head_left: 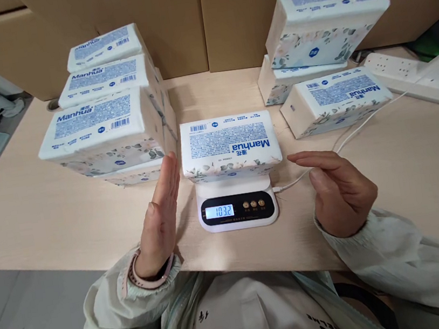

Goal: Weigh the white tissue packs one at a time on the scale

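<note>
A white tissue pack (224,142) with blue print and a floral edge lies on a small digital scale (238,222), whose lit display reads about 103.2. My left hand (160,213) is held upright just left of the pack, fingers straight and together, holding nothing. To the right, my right hand (337,189) hovers with its fingers stretched toward the pack and a gap between them; nothing shows in it. Neither hand appears to touch the pack.
Stacked tissue packs (95,122) stand at the left. At the right are several more packs (336,99), beside a white power strip (415,74). A white cable (356,131) runs from the scale across the table. Cardboard boxes (179,23) line the back.
</note>
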`<state>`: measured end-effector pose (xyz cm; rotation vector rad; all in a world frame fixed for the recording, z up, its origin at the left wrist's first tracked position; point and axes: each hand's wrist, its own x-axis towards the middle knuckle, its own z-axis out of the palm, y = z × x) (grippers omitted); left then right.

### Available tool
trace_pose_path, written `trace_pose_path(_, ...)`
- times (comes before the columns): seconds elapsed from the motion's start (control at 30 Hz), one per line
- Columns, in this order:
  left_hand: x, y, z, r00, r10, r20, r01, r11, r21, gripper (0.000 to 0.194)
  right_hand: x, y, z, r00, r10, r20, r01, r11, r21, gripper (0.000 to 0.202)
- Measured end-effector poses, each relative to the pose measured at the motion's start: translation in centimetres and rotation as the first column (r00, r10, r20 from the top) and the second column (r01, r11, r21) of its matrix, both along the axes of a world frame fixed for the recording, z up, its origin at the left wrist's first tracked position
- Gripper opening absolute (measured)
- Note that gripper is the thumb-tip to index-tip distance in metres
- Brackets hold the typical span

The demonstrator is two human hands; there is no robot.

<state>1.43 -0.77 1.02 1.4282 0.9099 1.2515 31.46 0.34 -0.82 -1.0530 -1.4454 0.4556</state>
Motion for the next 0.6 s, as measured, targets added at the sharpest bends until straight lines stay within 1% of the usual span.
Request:
trace_pose_path(0.2,0.24,0.19,0.1,0.999,0.029,0.023,-0.029,1.0,-0.002,0.064,-0.01,-0.2,-0.08,1.0,-0.015,0.014,0.015,1.0,-0.014,0.032)
trace_pose_path(0.33,0.3,0.28,0.27,0.999,0.02,0.029,-0.019,1.0,-0.015,0.064,0.08,-0.28,-0.07,1.0,-0.004,0.027,0.004,1.0,-0.004,0.033)
trace_pose_path(0.47,0.17,0.2,0.24,1.0,0.001,0.016,-0.001,1.0,0.013,0.062,0.22,-0.22,-0.21,0.999,0.013,0.036,-0.013,1.0,0.012,0.033)
trace_pose_path(0.6,0.14,0.11,0.18,1.0,-0.007,0.01,0.007,1.0,0.014,0.06,0.26,-0.2,-0.21,0.999,0.018,0.036,-0.019,1.0,0.017,0.032)
